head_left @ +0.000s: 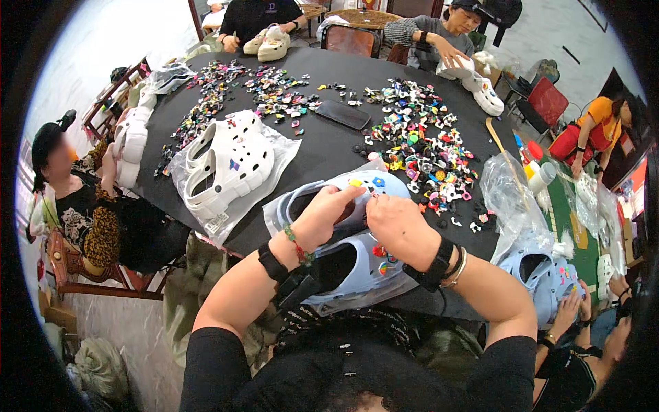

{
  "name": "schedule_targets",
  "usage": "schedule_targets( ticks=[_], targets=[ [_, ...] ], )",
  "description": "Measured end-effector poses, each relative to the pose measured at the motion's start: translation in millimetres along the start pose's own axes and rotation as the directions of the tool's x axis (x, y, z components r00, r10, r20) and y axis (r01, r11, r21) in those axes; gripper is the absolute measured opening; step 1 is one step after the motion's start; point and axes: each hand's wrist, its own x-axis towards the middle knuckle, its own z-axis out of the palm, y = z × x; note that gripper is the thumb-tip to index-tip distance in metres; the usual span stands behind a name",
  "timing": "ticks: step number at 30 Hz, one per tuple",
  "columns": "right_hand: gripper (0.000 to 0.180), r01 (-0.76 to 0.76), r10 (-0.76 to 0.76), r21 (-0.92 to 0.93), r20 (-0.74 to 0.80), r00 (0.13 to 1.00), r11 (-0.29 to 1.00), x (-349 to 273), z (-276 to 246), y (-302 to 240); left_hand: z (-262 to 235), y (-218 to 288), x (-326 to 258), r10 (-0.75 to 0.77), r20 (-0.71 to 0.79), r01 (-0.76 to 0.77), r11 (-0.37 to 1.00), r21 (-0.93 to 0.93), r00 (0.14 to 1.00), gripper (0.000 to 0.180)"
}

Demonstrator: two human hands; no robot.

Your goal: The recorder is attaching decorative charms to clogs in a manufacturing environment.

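Note:
A light blue clog (pixel 392 189) lies on a clear plastic bag in front of me, with yellow and blue shoe charms on its upper. My left hand (pixel 322 216) grips this clog, its thumb and fingers closed at the upper near the opening. My right hand (pixel 405 230) pinches at the same upper, fingertips closed on a small charm (pixel 374 194) that they partly hide. Nearer to me is the second light blue clog (pixel 364 257), bearing red and multicoloured charms, partly covered by my right wrist.
White clogs (pixel 237 161) sit on plastic to the left. Loose charms (pixel 425 144) are heaped across the black table (pixel 309 147), around a dark phone-shaped slab (pixel 343 115). Several people handle clogs around the table. Blue clogs (pixel 532 268) and a plastic bag (pixel 504 192) are at right.

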Motion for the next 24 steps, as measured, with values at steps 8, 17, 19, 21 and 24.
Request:
schedule_targets(
  ticks=[8,17,19,21,24],
  targets=[
    [0.012,0.105,-0.108,-0.025,-0.14,0.984,0.994,0.6,2.8,2.7,-2.1,-17.9,15.6,0.121,0.062,-0.126,0.988,0.084,0.991,0.032],
    [0.008,-0.005,0.006,-0.026,0.012,1.0,1.0,13.9,19.9,11.4,-1.4,-13.0,3.1,0.159,0.096,-0.154,0.986,-0.065,0.983,0.038],
    [0.008,0.012,-0.012,-0.001,0.017,1.0,1.0,11.7,22.8,16.9,2.7,-15.0,2.3,0.177,0.084,-0.172,0.983,-0.069,0.981,0.035],
    [0.009,0.027,-0.027,0.025,0.015,1.0,0.999,12.9,22.0,18.4,2.4,-16.9,3.2,0.217,0.061,-0.214,0.976,-0.04,0.974,0.035],
    [0.011,-0.011,0.01,0.061,0.023,1.0,0.998,17.2,18.0,17.8,0.4,-26.6,9.7,0.294,-0.023,-0.292,0.955,0.043,0.956,0.036]
  ],
)
